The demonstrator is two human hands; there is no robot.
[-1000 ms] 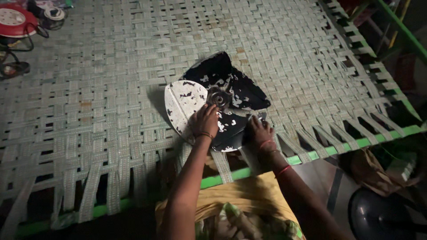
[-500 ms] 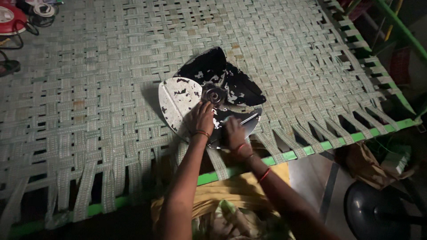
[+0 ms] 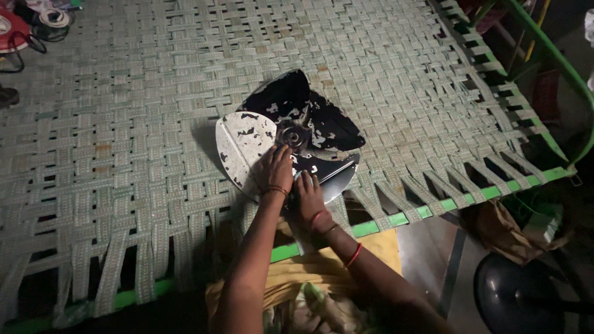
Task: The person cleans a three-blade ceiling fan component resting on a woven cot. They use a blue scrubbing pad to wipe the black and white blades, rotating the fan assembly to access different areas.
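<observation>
Lying flat on a woven cot (image 3: 154,124) near its green frame rail (image 3: 433,207), a metal fan blade (image 3: 288,139) with flaking dark paint has both hands on it. The left hand (image 3: 275,168) presses its fingers down just below the hub (image 3: 292,136), while the right hand (image 3: 309,195) rests flat on the nearest blade, neither grip closed around anything. Judging by the pose, this is steadying or wiping; working the surface further calls for firm pressure so the blade does not spin
</observation>
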